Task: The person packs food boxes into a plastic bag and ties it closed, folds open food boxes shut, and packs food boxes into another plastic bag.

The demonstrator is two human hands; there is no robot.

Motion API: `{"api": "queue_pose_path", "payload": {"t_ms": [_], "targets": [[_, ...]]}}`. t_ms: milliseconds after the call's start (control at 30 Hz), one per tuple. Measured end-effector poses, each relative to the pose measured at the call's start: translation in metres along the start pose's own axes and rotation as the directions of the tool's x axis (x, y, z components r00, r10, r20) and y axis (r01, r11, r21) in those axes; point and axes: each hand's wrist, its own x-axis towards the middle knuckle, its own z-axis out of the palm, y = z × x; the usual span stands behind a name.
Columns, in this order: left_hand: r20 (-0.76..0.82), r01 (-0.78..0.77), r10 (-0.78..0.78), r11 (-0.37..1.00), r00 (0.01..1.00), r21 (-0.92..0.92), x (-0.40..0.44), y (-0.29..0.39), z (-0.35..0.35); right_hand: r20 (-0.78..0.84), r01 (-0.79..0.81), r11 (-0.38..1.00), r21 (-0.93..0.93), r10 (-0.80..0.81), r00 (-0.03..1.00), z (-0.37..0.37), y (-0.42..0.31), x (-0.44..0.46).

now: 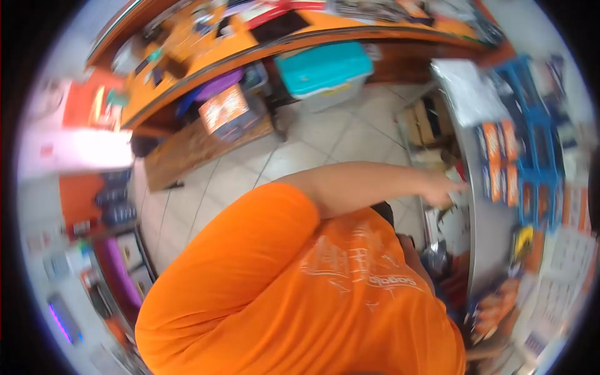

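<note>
My left arm, in an orange sleeve, reaches across my body to the right. My left hand (439,189) is beside the front edge of a grey counter (478,250), slightly blurred. One finger is stretched towards that edge, and I see nothing held in the hand. Whether the finger touches the counter is unclear. Several orange-and-blue boxes (500,164) lie on the counter just beyond the hand. Below the hand are shelves with cartons (425,122) and white items. My right hand cannot be made out.
A cluttered orange workbench (337,24) runs along the far side. Beneath it are a turquoise-lidded bin (325,69) and a wooden board (200,159). Blue plastic racks (539,144) and a silvery bag (469,94) line the right counter. Shelves with boxes (115,194) stand at left.
</note>
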Motion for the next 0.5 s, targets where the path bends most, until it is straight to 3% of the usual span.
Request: {"api": "queue_pose_path", "payload": {"t_ms": [67,167,400,467,500], "targets": [[-0.051,0.011,-0.005,0.994,0.999,0.113,0.001,0.004,-0.007,-0.132,-0.052,0.992,-0.112,0.037,0.991,-0.005,-0.013,-0.009],[-0.053,0.122,-0.118,0.987,0.992,0.101,-0.002,0.004,-0.018,-0.205,-0.055,0.977,-0.208,0.012,0.979,-0.005,-0.044,-0.016],[-0.173,0.088,-0.071,0.991,0.982,0.097,-0.006,-0.035,-0.007,-0.184,0.122,0.939,-0.32,-0.188,0.965,0.023,-0.104,-0.01],[-0.143,0.146,-0.128,0.982,0.981,0.123,-0.04,-0.008,-0.032,-0.202,0.173,0.913,-0.37,-0.261,0.944,0.054,-0.125,-0.022],[-0.153,0.175,-0.164,0.983,0.974,0.06,-0.032,-0.021,-0.025,-0.158,0.235,0.923,-0.305,-0.292,0.943,0.062,-0.129,-0.015]]}}
